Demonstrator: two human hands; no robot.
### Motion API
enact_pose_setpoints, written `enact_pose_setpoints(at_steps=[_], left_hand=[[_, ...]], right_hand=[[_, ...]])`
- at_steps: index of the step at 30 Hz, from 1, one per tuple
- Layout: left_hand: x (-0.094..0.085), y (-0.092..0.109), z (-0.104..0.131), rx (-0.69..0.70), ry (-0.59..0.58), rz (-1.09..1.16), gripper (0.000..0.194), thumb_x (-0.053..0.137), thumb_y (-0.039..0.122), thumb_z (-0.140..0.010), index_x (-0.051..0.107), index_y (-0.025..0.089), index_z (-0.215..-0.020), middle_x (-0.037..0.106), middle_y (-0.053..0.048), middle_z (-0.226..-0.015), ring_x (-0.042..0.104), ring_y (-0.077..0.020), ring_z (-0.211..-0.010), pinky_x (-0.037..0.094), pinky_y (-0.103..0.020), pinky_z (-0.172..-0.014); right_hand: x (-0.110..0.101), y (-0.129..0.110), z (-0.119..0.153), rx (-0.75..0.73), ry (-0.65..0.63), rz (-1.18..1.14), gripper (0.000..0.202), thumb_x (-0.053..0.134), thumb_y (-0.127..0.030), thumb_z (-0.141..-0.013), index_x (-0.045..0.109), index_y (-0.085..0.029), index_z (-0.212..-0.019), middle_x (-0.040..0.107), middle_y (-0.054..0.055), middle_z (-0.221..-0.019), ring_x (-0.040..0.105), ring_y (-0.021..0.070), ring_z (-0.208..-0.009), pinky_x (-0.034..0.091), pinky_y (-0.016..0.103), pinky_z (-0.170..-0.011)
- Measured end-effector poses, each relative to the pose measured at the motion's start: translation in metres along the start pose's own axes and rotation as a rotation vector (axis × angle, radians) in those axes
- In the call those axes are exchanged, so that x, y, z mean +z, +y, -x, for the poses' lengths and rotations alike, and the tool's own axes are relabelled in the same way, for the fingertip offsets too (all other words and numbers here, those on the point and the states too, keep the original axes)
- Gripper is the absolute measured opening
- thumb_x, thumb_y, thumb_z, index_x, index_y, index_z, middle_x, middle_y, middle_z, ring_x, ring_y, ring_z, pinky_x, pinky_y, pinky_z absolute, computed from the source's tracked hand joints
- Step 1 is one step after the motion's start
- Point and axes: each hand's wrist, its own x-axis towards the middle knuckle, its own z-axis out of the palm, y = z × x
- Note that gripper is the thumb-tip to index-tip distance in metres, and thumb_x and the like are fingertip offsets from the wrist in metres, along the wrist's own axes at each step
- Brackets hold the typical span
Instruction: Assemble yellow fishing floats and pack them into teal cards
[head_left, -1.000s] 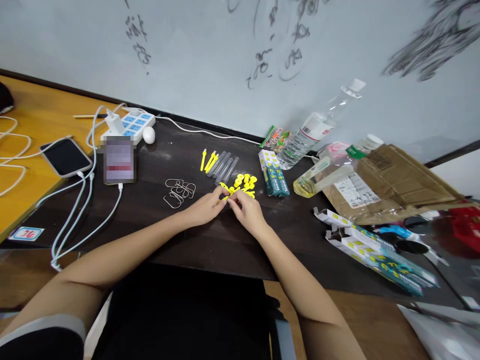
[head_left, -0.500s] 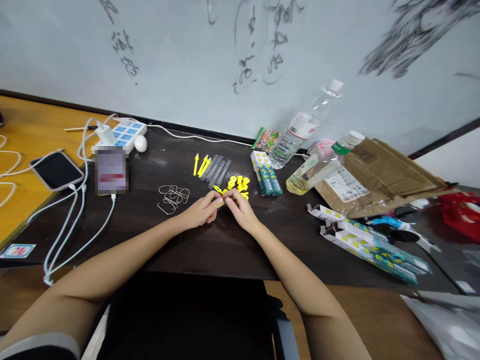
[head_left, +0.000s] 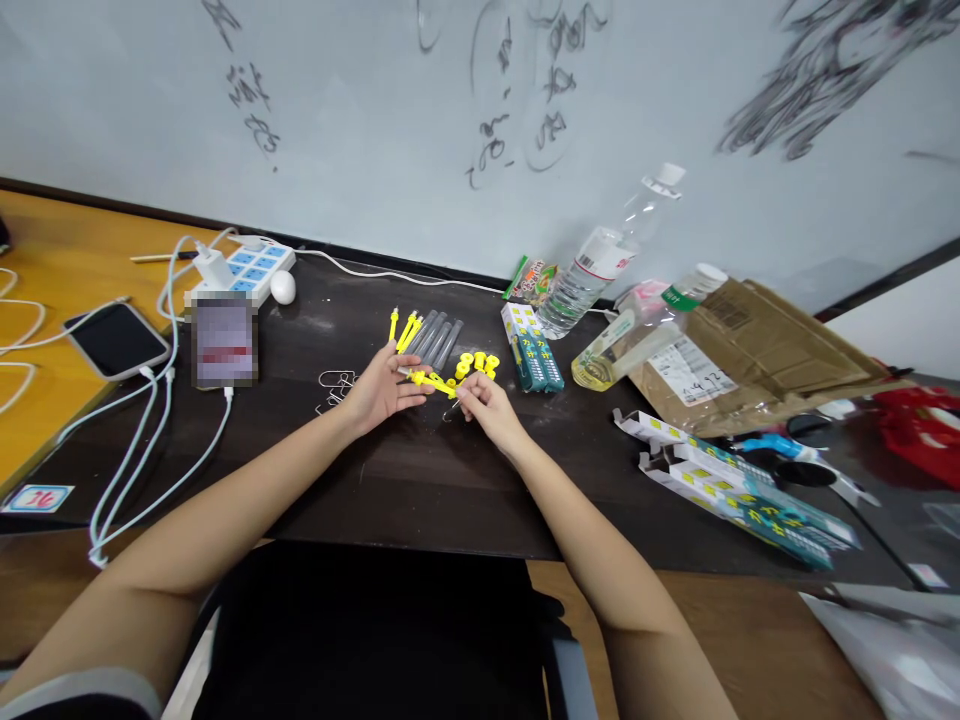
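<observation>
My left hand (head_left: 384,392) is palm up with its fingers spread, just left of a yellow plastic rod (head_left: 429,381). The rod's pale tip lies against or very near those fingers; I cannot tell which. On the other side my right hand (head_left: 486,408) pinches at the rod's right end, and a thin wire hook (head_left: 450,411) shows below its fingertips. Behind the hands lie several clear plastic tubes (head_left: 442,342), more yellow rods (head_left: 407,330) and a cluster of small yellow caps (head_left: 480,362). Bent wire hooks (head_left: 337,382) are partly hidden by my left hand.
Two small upright-printed boxes (head_left: 532,350) lie right of the caps. Opened boxes (head_left: 750,490), a water bottle (head_left: 592,275), an oil-coloured bottle (head_left: 637,335) and a cardboard parcel (head_left: 757,350) are farther right. Left are a power strip (head_left: 259,270), a phone (head_left: 118,340) and white cables (head_left: 142,450).
My hands were close together over the yellow pieces. My left hand has moved left and opened out; my right hand has shifted slightly right, and the rod now shows between them.
</observation>
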Motion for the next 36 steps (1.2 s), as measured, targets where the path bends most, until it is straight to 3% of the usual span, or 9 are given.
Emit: enact_pose_setpoints(at_steps=[4,6,11,16,24,29,32,34,36], left_hand=[[-0.002,-0.004,-0.001,0.109,-0.055,0.096,0.028,0.055,0.036,-0.087,0.058,0.015,-0.104,0.065,-0.013,-0.116,0.066,-0.0163,-0.086,0.054,-0.027,-0.078],[-0.002,-0.009,-0.002,0.143,-0.078,0.047,0.03,0.063,0.024,-0.082,0.059,0.016,-0.11,0.065,-0.01,-0.116,0.066,-0.0129,-0.083,0.054,-0.026,-0.078],[-0.002,-0.019,-0.005,0.18,-0.04,-0.149,0.039,0.066,0.026,-0.08,0.06,0.017,-0.118,0.068,-0.009,-0.11,0.062,-0.0075,-0.07,0.051,-0.021,-0.065],[-0.003,-0.023,-0.006,0.25,-0.054,-0.314,0.046,0.066,0.034,-0.078,0.06,0.017,-0.12,0.07,-0.01,-0.103,0.064,-0.0139,-0.085,0.049,-0.021,-0.066],[0.0,-0.024,-0.003,0.297,-0.091,-0.235,0.038,0.066,0.032,-0.079,0.061,0.012,-0.111,0.071,-0.008,-0.09,0.065,-0.0151,-0.086,0.048,-0.03,-0.085],[0.003,-0.019,0.0,0.272,-0.082,-0.101,0.032,0.062,0.025,-0.08,0.058,0.014,-0.109,0.069,-0.005,-0.084,0.065,-0.014,-0.078,0.05,-0.029,-0.077],[0.003,-0.012,0.001,0.286,-0.057,0.029,0.025,0.056,0.019,-0.08,0.056,0.015,-0.104,0.06,0.001,-0.072,0.059,-0.0089,-0.062,0.05,-0.023,-0.064],[0.002,-0.009,0.0,0.302,-0.051,0.059,0.019,0.051,0.016,-0.079,0.054,0.016,-0.097,0.05,0.005,-0.063,0.047,-0.0047,-0.047,0.041,-0.017,-0.048],[0.0,-0.007,-0.001,0.3,-0.048,0.016,0.015,0.048,0.016,-0.079,0.052,0.018,-0.094,0.042,0.007,-0.059,0.034,-0.0031,-0.04,0.026,-0.014,-0.037]], right_hand=[[0.007,-0.003,0.003,0.09,-0.081,-0.112,0.034,0.067,-0.046,-0.075,0.044,-0.02,-0.077,0.053,-0.008,-0.052,0.045,0.0068,-0.042,0.041,0.02,-0.044],[0.011,-0.005,0.006,0.144,-0.153,-0.169,0.036,0.069,-0.045,-0.074,0.043,-0.021,-0.079,0.057,-0.008,-0.054,0.05,0.0075,-0.044,0.047,0.021,-0.045],[0.017,-0.004,0.01,0.203,-0.257,-0.233,0.035,0.069,-0.042,-0.075,0.043,-0.021,-0.086,0.062,-0.007,-0.058,0.057,0.0078,-0.047,0.053,0.022,-0.051],[0.02,-0.006,0.013,0.246,-0.41,-0.152,0.031,0.065,-0.042,-0.078,0.049,-0.018,-0.087,0.065,-0.003,-0.061,0.055,0.0075,-0.041,0.045,0.017,-0.036],[0.018,-0.01,0.015,0.251,-0.516,-0.046,0.028,0.055,-0.04,-0.086,0.058,-0.013,-0.092,0.056,-0.006,-0.048,0.038,0.0028,-0.03,0.026,0.014,-0.03],[0.016,-0.019,0.016,0.242,-0.559,0.019,0.035,0.052,-0.043,-0.087,0.062,-0.011,-0.097,0.051,-0.007,-0.049,0.035,0.0024,-0.034,0.025,0.015,-0.034],[0.014,-0.03,0.018,0.254,-0.668,0.067,0.038,0.052,-0.045,-0.087,0.064,-0.01,-0.098,0.048,-0.007,-0.047,0.034,0.003,-0.036,0.023,0.017,-0.036],[0.013,-0.034,0.019,0.257,-0.732,0.088,0.039,0.052,-0.045,-0.087,0.065,-0.011,-0.098,0.046,-0.008,-0.046,0.034,0.0037,-0.037,0.023,0.017,-0.038],[0.013,-0.033,0.018,0.238,-0.707,0.113,0.038,0.052,-0.045,-0.086,0.065,-0.011,-0.096,0.046,-0.007,-0.046,0.035,0.0043,-0.038,0.025,0.018,-0.04]])
